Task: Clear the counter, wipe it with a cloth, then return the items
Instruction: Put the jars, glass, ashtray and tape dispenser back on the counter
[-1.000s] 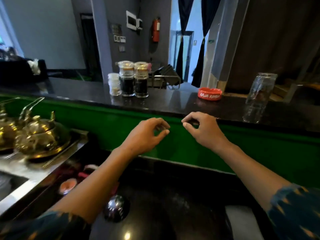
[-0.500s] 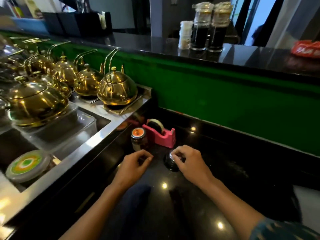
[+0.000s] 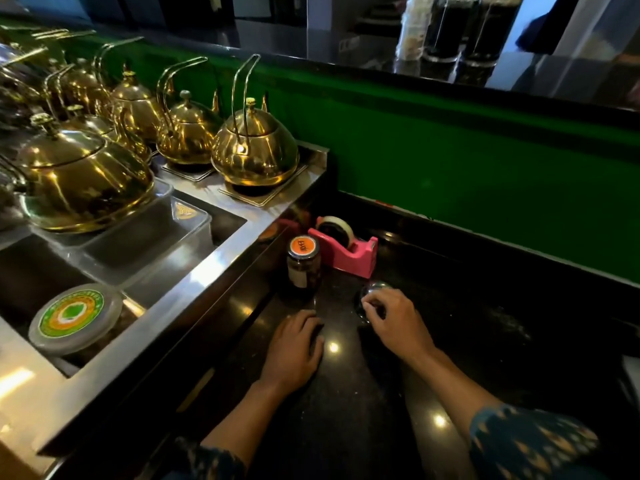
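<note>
Here the right hand (image 3: 394, 322) pinched what looked like a chrome bell (image 3: 375, 292) to clear it; left hand (image 3: 294, 348) rested flat, fingers together, on the counter (image 3: 467, 327).

jar (image 3: 303, 268) left of tape dispenser (image 3: 349, 249)

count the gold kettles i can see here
6 at least, all on the steel counter at left: nearest the green wall, beside it, behind that, a large front one, one behind it, another further back. More may be hidden at the left edge.
</note>
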